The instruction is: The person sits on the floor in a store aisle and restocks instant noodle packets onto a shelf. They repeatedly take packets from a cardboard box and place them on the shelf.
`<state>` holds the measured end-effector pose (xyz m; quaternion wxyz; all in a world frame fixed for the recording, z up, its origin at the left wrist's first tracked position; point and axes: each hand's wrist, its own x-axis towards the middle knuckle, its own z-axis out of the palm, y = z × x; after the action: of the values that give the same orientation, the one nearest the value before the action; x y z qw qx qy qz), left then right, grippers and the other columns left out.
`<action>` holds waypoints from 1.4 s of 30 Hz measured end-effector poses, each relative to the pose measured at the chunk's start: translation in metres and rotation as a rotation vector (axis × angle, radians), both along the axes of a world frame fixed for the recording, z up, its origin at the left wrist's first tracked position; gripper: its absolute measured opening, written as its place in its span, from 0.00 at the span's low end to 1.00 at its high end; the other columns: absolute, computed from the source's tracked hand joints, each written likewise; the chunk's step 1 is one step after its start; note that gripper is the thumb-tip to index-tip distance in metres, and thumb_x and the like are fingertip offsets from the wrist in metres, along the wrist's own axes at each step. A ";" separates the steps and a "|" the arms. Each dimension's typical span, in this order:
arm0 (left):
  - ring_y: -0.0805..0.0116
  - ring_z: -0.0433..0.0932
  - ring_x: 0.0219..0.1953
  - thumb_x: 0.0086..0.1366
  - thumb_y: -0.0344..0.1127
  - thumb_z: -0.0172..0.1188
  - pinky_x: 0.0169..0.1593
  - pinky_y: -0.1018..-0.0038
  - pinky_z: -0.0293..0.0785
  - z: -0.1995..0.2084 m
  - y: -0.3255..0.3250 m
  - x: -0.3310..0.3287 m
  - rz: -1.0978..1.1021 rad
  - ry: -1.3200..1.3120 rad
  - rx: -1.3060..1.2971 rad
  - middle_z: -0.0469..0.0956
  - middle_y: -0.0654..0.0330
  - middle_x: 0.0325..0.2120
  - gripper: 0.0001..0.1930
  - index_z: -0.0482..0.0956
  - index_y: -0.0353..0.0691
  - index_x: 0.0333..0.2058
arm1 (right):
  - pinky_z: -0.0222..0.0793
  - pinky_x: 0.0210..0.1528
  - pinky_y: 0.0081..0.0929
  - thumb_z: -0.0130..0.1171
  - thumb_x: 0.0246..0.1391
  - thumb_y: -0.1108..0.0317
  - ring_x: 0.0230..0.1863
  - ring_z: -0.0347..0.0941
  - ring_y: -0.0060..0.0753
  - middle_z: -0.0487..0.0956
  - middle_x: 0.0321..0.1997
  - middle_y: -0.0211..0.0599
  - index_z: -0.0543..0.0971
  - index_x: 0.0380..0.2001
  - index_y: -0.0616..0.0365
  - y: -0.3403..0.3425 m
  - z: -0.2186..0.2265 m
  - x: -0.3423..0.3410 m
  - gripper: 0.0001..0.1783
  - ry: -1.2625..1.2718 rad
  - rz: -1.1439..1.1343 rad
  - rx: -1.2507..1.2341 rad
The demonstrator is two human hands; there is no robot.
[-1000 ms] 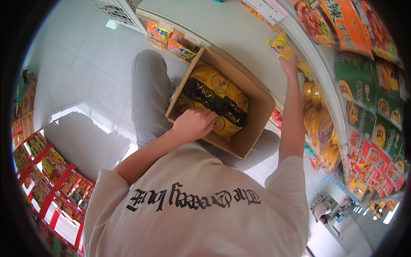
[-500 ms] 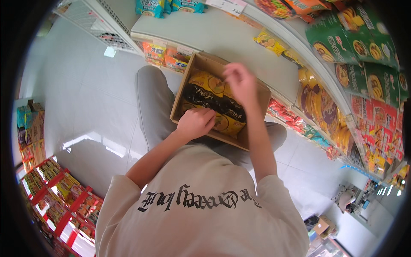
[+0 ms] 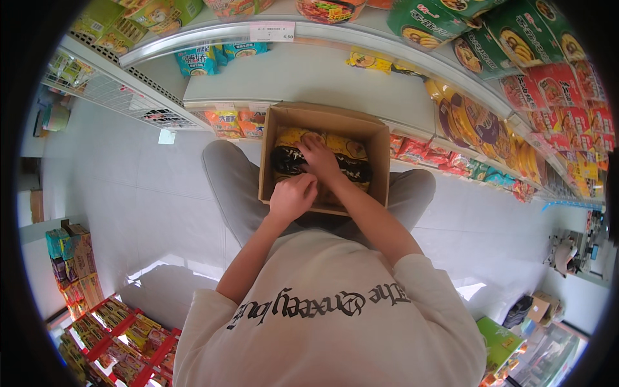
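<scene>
An open cardboard box (image 3: 379, 171) rests at my lap, between my bent knees. Inside it lie plump yellow packets (image 3: 348, 147), with a row of shiny black packets (image 3: 354, 169) across the middle. My right hand (image 3: 318, 157) reaches into the box, fingers stretched out over the yellow and black packets on the left side. Just nearer to me, my left hand (image 3: 293, 197) is at the box's front left edge with its fingers curled together. What these fingers hold, if anything, is hidden.
Beyond the box stands a white shelf (image 3: 309, 80) with blue packets (image 3: 200, 61) and a few yellow ones (image 3: 369, 61). Green multipacks (image 3: 509, 42) and red packets (image 3: 412, 149) fill shelving at the right. A red rack (image 3: 116, 338) of goods stands at lower left.
My right hand has come down from above the box's right side onto the packets at its left. The view has turned, so the box now appears squarer. My left hand stays near the front edge.
</scene>
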<state>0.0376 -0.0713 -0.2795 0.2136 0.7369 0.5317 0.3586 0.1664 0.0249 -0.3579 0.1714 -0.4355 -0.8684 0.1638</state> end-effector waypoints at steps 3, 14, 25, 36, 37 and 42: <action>0.59 0.79 0.22 0.60 0.28 0.63 0.28 0.67 0.75 -0.002 0.000 -0.001 -0.014 -0.010 0.015 0.80 0.57 0.24 0.05 0.81 0.39 0.35 | 0.75 0.51 0.43 0.68 0.48 0.65 0.58 0.74 0.47 0.77 0.56 0.43 0.73 0.57 0.54 0.002 0.012 0.003 0.31 0.083 -0.069 -0.019; 0.46 0.70 0.59 0.51 0.32 0.71 0.60 0.56 0.70 0.013 0.000 0.005 0.077 -0.013 0.090 0.69 0.49 0.59 0.36 0.69 0.41 0.60 | 0.74 0.46 0.28 0.62 0.61 0.64 0.42 0.79 0.30 0.83 0.46 0.41 0.76 0.54 0.65 -0.034 0.102 0.033 0.22 0.848 -0.405 -0.487; 0.56 0.82 0.49 0.49 0.22 0.70 0.53 0.68 0.77 0.067 0.017 0.022 0.061 -0.207 0.150 0.81 0.53 0.50 0.33 0.73 0.36 0.57 | 0.70 0.53 0.23 0.56 0.67 0.63 0.50 0.76 0.24 0.82 0.48 0.37 0.75 0.54 0.64 -0.087 0.182 0.066 0.18 1.323 -0.487 -0.900; 0.67 0.80 0.51 0.70 0.46 0.61 0.55 0.67 0.78 0.027 0.005 0.009 0.188 -1.322 -0.916 0.78 0.57 0.49 0.26 0.67 0.36 0.58 | 0.71 0.58 0.28 0.72 0.53 0.67 0.54 0.75 0.27 0.80 0.53 0.38 0.68 0.62 0.62 -0.091 0.147 0.113 0.35 1.034 -0.345 -0.836; 0.68 0.79 0.50 0.71 0.49 0.60 0.55 0.69 0.77 0.025 0.003 0.010 0.139 -1.339 -0.920 0.77 0.56 0.50 0.28 0.66 0.36 0.59 | 0.72 0.56 0.28 0.72 0.53 0.67 0.53 0.75 0.27 0.80 0.52 0.38 0.69 0.61 0.63 -0.091 0.150 0.116 0.35 0.918 -0.318 -0.949; 0.71 0.79 0.44 0.74 0.45 0.56 0.49 0.72 0.76 0.005 -0.001 0.017 0.215 -1.022 -0.817 0.79 0.58 0.44 0.21 0.70 0.37 0.56 | 0.76 0.49 0.26 0.73 0.51 0.68 0.46 0.77 0.23 0.82 0.49 0.35 0.71 0.56 0.65 -0.093 0.144 0.127 0.31 0.807 -0.396 -1.057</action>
<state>0.0544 -0.0720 -0.2744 0.6643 0.2766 0.5274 0.4518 0.2935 -0.0677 -0.2136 0.2724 -0.5160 -0.4448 0.6795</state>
